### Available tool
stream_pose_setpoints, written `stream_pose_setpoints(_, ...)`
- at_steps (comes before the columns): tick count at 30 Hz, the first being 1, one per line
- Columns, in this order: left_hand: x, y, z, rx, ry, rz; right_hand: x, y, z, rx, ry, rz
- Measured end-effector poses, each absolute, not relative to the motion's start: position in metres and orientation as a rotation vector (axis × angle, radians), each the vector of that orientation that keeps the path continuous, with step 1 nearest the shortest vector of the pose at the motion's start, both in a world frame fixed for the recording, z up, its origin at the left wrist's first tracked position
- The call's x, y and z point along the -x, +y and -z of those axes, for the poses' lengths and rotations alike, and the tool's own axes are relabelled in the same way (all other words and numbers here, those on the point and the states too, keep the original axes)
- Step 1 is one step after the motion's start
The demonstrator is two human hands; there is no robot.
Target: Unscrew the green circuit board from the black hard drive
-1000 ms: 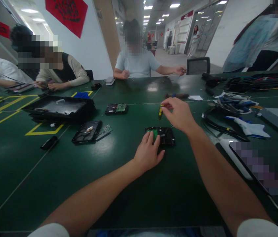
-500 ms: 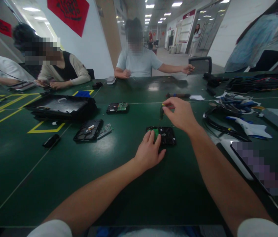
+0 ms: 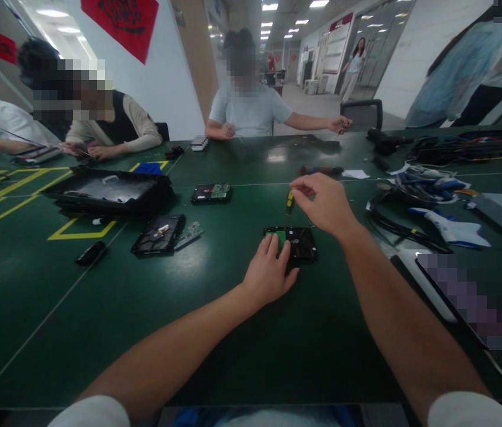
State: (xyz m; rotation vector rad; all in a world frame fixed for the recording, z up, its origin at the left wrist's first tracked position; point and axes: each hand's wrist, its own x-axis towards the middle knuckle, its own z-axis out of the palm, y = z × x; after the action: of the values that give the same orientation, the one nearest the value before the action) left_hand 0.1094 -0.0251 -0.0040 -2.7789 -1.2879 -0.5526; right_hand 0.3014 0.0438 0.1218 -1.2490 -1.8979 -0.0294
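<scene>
A black hard drive (image 3: 303, 243) with a green circuit board lies on the dark green table, in front of me. My left hand (image 3: 270, 268) rests on its left part, fingers spread over the green board. Above the drive's far edge, my right hand (image 3: 322, 200) pinches the top of a small yellow and black screwdriver (image 3: 289, 203), which stands nearly upright. Its thin tip points down at the far edge of the drive; whether it touches is too small to tell.
To the left lie an opened drive (image 3: 158, 234), a circuit board (image 3: 190, 235), another drive (image 3: 210, 193) and a black tray (image 3: 108, 190). Cables (image 3: 429, 187), a glove (image 3: 451, 226) and a tablet-like device (image 3: 469, 302) lie right. Several people are around the table.
The screwdriver shows more of its yellow handle and looks turned. My right hand has shifted very slightly left. My left hand stays on the drive.
</scene>
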Motion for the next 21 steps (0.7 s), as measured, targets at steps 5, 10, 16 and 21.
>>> stream_pose_setpoints(5, -0.1092, -0.0247, 0.0053, 2.780, -1.295, 0.564, -0.3017, 0.0447, -0.1205, 1.243, -1.902, 0.043)
stream_pose_setpoints(10, -0.1094, -0.0255, 0.0044, 2.781, -1.297, 0.568, -0.3015, 0.0461, -0.1201, 1.275, -1.870, -0.017)
stream_pose_setpoints(16, -0.1095, -0.0255, 0.0042, 2.779, -1.300, 0.559, -0.3027, 0.0456, -0.1208, 1.257, -1.915, 0.037)
stream_pose_setpoints(21, -0.1095, -0.0253, 0.0043, 2.780, -1.294, 0.555, -0.3029, 0.0455, -0.1196, 1.290, -1.869, -0.022)
